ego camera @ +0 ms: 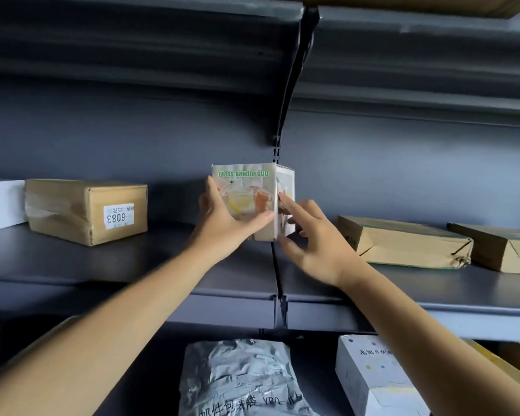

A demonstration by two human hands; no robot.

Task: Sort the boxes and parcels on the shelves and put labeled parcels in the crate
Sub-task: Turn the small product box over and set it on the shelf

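Observation:
A small printed box (246, 187) reading "Glass handle cup" is held up in front of the middle shelf (132, 265), one corner edge facing me. My left hand (225, 223) grips its left face, thumb across the front and fingers up the left edge. My right hand (309, 238) touches the box's right face with its index finger extended and its thumb under the bottom corner. A brown carton with a white "6083" label (87, 211) sits on the shelf to the left.
Two flattened brown parcels (403, 244) (499, 247) lie on the shelf at right. A white box edge (0, 202) shows at far left. On the lower shelf lie a grey plastic mailer bag (240, 376) and a white box with coloured dots (373, 376). An upper shelf overhangs.

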